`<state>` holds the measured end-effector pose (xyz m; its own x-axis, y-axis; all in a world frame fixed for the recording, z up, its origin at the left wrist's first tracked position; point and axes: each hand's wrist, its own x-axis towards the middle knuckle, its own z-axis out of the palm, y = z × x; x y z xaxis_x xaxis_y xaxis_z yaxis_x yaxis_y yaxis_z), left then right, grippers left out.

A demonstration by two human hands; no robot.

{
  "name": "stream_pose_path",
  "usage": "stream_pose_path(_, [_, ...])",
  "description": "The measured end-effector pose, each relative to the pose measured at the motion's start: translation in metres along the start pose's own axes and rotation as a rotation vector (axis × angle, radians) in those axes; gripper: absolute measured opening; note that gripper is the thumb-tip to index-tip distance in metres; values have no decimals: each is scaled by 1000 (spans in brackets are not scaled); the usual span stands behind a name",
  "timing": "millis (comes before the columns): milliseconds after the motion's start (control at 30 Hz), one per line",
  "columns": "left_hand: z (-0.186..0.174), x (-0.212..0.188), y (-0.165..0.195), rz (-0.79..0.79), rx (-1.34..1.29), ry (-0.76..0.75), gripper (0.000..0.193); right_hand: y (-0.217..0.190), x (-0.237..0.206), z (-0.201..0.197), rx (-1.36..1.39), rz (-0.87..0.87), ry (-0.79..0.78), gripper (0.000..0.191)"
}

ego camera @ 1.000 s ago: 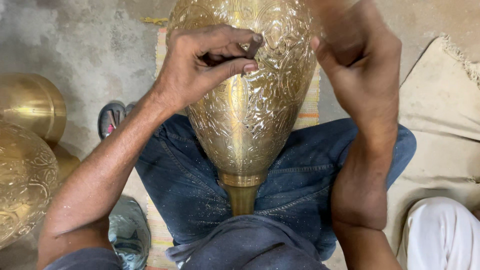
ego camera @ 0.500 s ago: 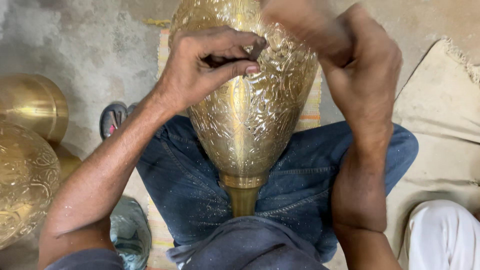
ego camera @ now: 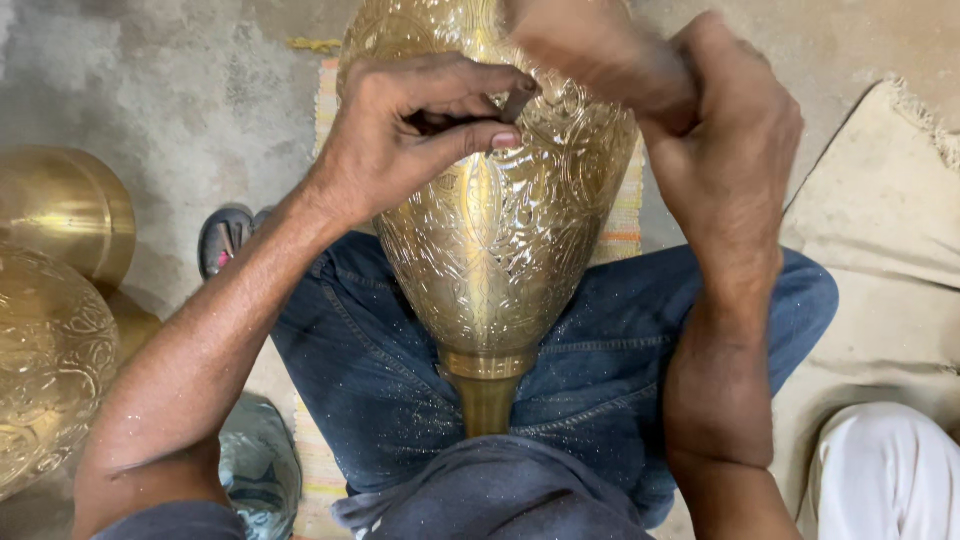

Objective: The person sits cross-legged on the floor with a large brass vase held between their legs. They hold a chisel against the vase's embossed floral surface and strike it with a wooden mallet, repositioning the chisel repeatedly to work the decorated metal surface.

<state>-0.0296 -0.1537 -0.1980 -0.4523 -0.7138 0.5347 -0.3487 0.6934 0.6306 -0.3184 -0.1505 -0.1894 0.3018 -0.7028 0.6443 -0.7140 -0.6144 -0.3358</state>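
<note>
The left hand (ego camera: pixel 415 135) pinches a small dark punch (ego camera: pixel 518 100) against the engraved brass vase (ego camera: pixel 495 250) lying on the lap; the blurred right hand (ego camera: pixel 700 120) is curled above it, grip unclear.

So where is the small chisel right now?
In the head view, the chisel sits upper centre, pinched in the left hand, its tip against the engraved brass vase lying across the person's lap; the blurred right hand is close beside it.
</note>
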Motion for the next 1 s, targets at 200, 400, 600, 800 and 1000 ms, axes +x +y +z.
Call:
stream_pose_path(200, [4, 1, -5, -30, 28, -6, 27, -2, 4, 2, -365, -133, -36, 26])
stream_pose_path(400, [8, 3, -10, 20, -28, -3, 29, 7, 1, 3, 116, -17, -33, 16])
stream_pose_path(600, [8, 11, -1, -46, -1, -19, 26, 13, 3, -1, 242, 49, -28, 16])
stream_pose_path(800, [9, 17, 2, 14, -71, -3, 33, 14, 4, -5, 175, 120, -10, 21])
stream_pose_path(1000, [8, 24, 9, -3, 7, -26, 28, 22, 3, -12, 1, -13, 27, 19])
